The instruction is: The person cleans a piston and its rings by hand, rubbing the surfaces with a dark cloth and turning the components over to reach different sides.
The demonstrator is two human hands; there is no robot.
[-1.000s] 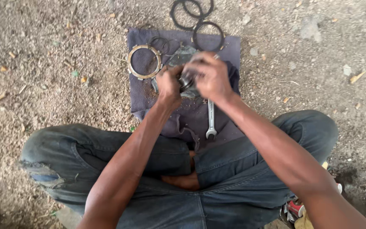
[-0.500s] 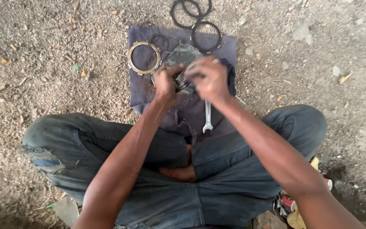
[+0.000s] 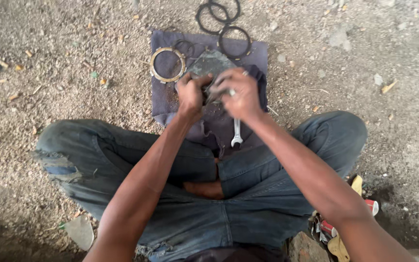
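Left hand (image 3: 190, 95) & right hand (image 3: 239, 96) both clenched on grey metal part (image 3: 211, 90), wrists bent, over cloth (image 3: 170, 104).

A single head-worn camera looks steeply down from above the seated person, close to the forearms, facing forward over crossed legs. The fingers (image 3: 204, 80) sit in the upper middle of the frame; the cloth (image 3: 170, 104) lies just beyond and under them, gravel ground (image 3: 49, 58) filling both sides.
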